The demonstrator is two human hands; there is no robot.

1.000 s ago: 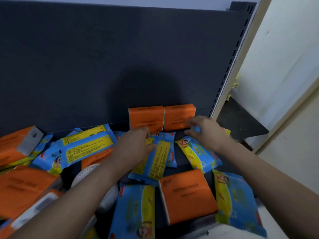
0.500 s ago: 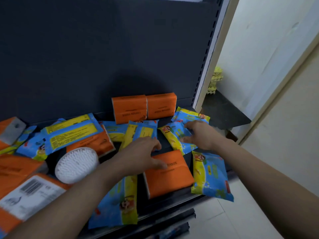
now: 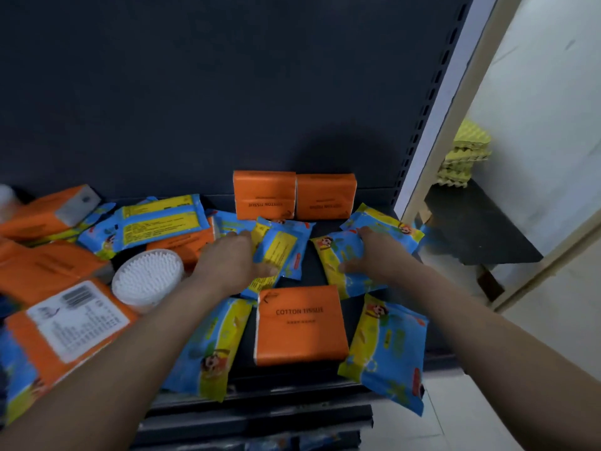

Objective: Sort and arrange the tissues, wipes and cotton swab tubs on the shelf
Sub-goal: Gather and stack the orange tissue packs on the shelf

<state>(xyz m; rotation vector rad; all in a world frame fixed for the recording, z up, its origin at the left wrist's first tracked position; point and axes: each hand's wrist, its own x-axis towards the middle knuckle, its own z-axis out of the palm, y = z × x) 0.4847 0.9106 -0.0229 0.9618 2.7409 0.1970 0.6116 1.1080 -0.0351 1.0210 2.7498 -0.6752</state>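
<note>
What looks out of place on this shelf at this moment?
Most stock lies jumbled. The cotton swab tub leans tilted among flat tissue packs, and the front-right wipe pack overhangs the shelf edge. Only two orange tissue packs stand upright against the back panel.

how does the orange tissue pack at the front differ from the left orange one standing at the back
The front pack lies flat on the shelf; the back pack stands on edge against the back panel. The front pack's print reads upright to the camera; the back pack's is upside down. Both are orange cotton tissue packs.
</note>
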